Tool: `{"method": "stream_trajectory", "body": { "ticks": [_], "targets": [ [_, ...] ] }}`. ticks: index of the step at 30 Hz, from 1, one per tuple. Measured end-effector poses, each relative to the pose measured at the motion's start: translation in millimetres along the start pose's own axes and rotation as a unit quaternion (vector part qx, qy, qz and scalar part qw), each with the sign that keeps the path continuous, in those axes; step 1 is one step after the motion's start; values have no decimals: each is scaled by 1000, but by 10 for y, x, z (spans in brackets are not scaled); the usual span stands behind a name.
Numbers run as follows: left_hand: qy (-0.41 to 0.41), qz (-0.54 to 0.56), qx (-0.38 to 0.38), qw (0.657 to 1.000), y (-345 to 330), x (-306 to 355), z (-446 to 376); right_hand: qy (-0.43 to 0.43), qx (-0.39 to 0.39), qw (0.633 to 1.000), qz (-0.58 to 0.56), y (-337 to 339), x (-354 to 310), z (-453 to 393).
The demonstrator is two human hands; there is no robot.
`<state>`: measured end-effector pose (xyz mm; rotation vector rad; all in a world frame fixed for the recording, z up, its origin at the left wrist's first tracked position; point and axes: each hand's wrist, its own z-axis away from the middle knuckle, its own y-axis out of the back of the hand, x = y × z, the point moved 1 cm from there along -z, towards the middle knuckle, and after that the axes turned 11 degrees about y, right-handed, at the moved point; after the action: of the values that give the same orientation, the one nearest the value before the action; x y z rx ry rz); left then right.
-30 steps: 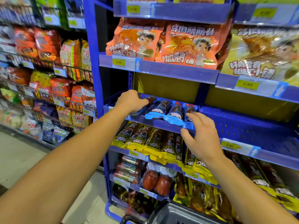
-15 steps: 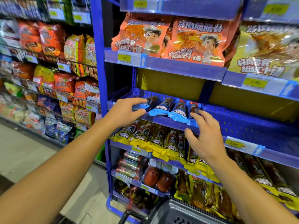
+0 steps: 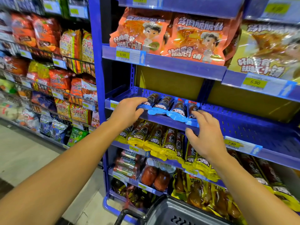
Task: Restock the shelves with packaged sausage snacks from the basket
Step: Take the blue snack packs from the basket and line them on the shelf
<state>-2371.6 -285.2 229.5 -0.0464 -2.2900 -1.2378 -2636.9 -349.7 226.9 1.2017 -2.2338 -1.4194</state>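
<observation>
Left hand (image 3: pixel 128 109): at 10 o'clock from frame centre; fingers slightly bent, spread over the leftmost blue sausage pack (image 3: pixel 148 102), touching its near end, thumb below the shelf lip. Not clamped round it.
Right hand (image 3: pixel 205 135): at 3 o'clock from centre; fingers extended and loose, fingertips (image 3: pixel 195 113) resting against the rightmost blue sausage pack (image 3: pixel 192 111). Nothing held.
Blue sausage packs: four in a row at the front of the middle shelf (image 3: pixel 243 125), lying side by side, each touching its neighbour, near ends overhanging the shelf lip. The two inner packs (image 3: pixel 168 106) lie between the hands.
Middle shelf: blue perforated deck; bare to the 3 o'clock side of the row; yellow price tag (image 3: pixel 233 143) on its front edge.
Yellow sausage packs (image 3: pixel 155 138): dense row on the shelf directly below, at 6 o'clock from the blue packs.
Orange snack bags (image 3: pixel 170 36): shelf above, at 12 o'clock.
Basket (image 3: pixel 177 213): grey, at 6 o'clock on the frame's bottom edge, black handle at its left; contents not visible.
Neighbouring rack (image 3: pixel 48 70): at 9 o'clock, mixed snack bags.
</observation>
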Motion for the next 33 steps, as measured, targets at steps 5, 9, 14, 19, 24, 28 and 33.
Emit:
{"method": "stream_trajectory", "body": {
  "ticks": [5, 9, 14, 19, 24, 28, 33],
  "targets": [
    [2, -15, 7, 1000, -12, -24, 15, -5, -20, 1000, 12, 24, -33, 2],
    [-5, -30, 8, 1000, 21, -6, 62, -1, -36, 999, 22, 100, -70, 5],
    [-26, -51, 7, 998, 155, 74, 173, 22, -28, 999, 34, 234, -157, 83],
    [-53, -57, 19, 997, 283, 304, 466, 50, -11, 998, 43, 359, -227, 274],
    [-107, -24, 36, 993, 203, 667, 993, 85, 1, 995, 53, 416, -242, 629],
    [-107, 0, 10, 994, -86, 887, 1478, 84, 3, 996, 31, 355, -170, 1121],
    [-114, 36, -56, 991, -750, 1022, 2188, 37, -86, 995, 21, -18, 215, 2110]
  ]
}}
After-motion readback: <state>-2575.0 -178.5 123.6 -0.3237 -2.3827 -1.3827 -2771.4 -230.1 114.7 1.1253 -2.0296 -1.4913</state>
